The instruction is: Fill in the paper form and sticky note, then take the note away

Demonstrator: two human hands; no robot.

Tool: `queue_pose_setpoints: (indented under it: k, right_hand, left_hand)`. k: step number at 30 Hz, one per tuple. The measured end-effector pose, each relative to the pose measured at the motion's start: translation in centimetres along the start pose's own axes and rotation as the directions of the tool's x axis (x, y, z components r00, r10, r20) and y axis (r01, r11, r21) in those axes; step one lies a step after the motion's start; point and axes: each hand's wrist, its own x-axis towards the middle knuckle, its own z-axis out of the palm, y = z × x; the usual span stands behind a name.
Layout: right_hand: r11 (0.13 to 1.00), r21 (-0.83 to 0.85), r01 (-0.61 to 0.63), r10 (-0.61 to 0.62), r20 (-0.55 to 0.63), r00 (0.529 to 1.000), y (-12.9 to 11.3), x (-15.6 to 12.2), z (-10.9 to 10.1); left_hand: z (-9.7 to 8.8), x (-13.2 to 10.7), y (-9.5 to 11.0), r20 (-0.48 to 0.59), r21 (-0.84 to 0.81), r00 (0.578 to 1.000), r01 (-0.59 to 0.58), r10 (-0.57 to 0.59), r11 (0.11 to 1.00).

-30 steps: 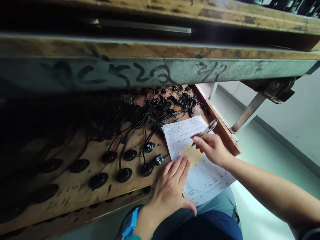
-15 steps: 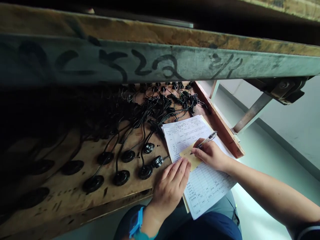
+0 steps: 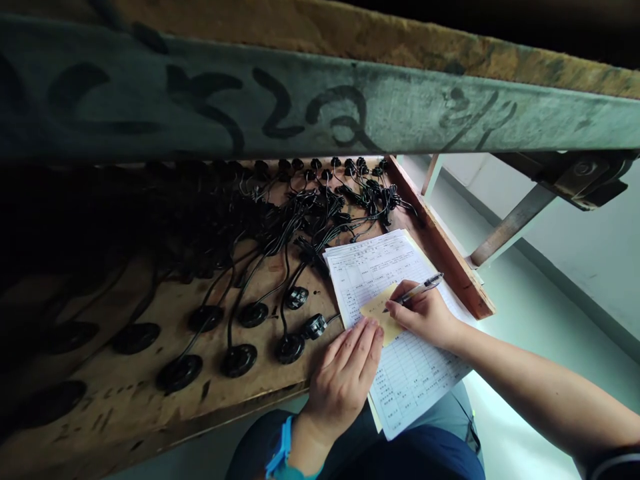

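Observation:
My right hand (image 3: pixel 425 310) is closed around a pen (image 3: pixel 425 285), whose tip rests on a small yellow sticky note (image 3: pixel 383 308) bearing a few faint marks. Under the note lie printed form sheets (image 3: pixel 415 380), partly on the wooden shelf and partly over my lap. My left hand (image 3: pixel 345 373) lies flat, fingers stretched out, pressing the lower left of the note and the sheets. A blue watch (image 3: pixel 281 443) is on the left wrist. Just left of that hand sit round black parts with cables (image 3: pixel 290 348).
Many black corded parts (image 3: pixel 300 213) cover the wooden shelf board (image 3: pixel 280 387). A metal beam (image 3: pixel 320 113) with handwritten marks crosses low above it. A raised wooden edge (image 3: pixel 450 260) bounds the shelf on the right, with a metal leg (image 3: pixel 513 225) beyond.
The pen and my right hand have shifted slightly right and down on the note. My left hand stays in place. The view has moved a little, bringing the beam closer.

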Motion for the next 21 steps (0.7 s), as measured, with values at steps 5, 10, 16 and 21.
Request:
queue_pose_setpoints:
  k: [5,10,16,21]
  right_hand:
    - [0.999,-0.025,0.036,-0.037,-0.029,0.999,-0.10,0.00,0.01]
    - [0.999,-0.036,0.027,-0.029,-0.037,0.999,-0.23,-0.07,0.07]
    - [0.999,-0.037,0.022,-0.022,-0.010,1.000,-0.21,-0.09,0.11]
    - [0.998,-0.038,0.050,-0.050,0.002,0.999,0.19,0.04,0.11]
  left_hand:
    - [-0.02,0.02,-0.01,0.003,-0.007,1.000,0.002,-0.002,1.000]
    - [0.03,0.00,0.03,-0.007,-0.011,1.000,0.012,-0.012,1.000]
    - [0.06,-0.07,0.04,0.001,-0.025,1.000,0.009,-0.009,1.000]
    - [-0.06,-0.02,0.04,0.003,-0.015,1.000,0.016,-0.016,1.000]
